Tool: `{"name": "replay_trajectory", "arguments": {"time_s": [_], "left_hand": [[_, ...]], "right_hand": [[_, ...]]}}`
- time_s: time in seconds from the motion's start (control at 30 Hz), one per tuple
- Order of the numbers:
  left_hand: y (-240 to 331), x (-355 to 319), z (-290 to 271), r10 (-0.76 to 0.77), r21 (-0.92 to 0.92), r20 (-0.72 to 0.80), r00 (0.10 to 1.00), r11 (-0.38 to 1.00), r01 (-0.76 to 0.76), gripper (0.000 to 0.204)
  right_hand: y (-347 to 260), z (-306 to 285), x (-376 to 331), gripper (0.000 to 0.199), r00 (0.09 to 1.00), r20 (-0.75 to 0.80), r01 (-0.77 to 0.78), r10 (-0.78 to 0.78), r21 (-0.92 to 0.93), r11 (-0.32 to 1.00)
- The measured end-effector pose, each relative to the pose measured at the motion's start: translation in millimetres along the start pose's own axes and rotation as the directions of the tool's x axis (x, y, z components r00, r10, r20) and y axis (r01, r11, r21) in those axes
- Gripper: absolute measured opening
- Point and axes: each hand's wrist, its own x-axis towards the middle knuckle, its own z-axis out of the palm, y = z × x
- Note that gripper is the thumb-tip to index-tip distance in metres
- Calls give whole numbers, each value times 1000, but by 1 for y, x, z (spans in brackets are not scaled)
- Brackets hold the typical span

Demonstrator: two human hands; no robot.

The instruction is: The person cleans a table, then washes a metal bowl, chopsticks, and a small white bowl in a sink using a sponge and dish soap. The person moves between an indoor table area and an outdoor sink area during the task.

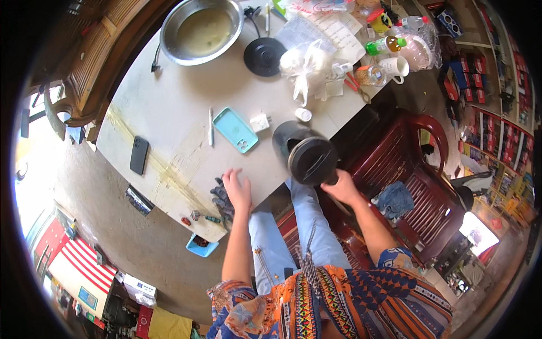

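Note:
A black electric kettle [309,161] hangs over the table's right edge, its lid toward me. My right hand [341,189] is wrapped round its handle; the handle itself is mostly hidden. At the table's near edge, my left hand [237,189] holds nothing, with its fingers apart. Close beside that hand lies a dark grey glove [221,195], partly covered by it. Farther back stands a round black kettle base [265,57], apart from the kettle. A small white capped bottle [304,114] and a white plug adapter [259,122] lie just left of the kettle.
On the table [175,113] are a steel basin [202,28] of cloudy liquid, a turquoise phone case [235,130], a pen [211,126], a black phone [139,155] and a plastic bag [307,68]. Bottles and a white mug [395,67] crowd the far right. A red chair [395,164] stands right.

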Motion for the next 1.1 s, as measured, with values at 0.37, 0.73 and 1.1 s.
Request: {"name": "replay_trajectory", "arguments": {"time_s": [0.37, 0.73, 1.1], "left_hand": [[103, 148, 82, -15, 513, 321, 947, 843, -161, 50], [202, 194, 120, 514, 344, 169, 841, 769, -539, 80], [260, 214, 169, 272, -380, 33, 962, 893, -240, 30]], "right_hand": [[9, -64, -33, 36, 997, 67, 43, -39, -59, 997], [29, -134, -38, 27, 990, -92, 95, -107, -129, 987], [18, -145, -28, 20, 982, -186, -28, 31, 22, 999]]}}
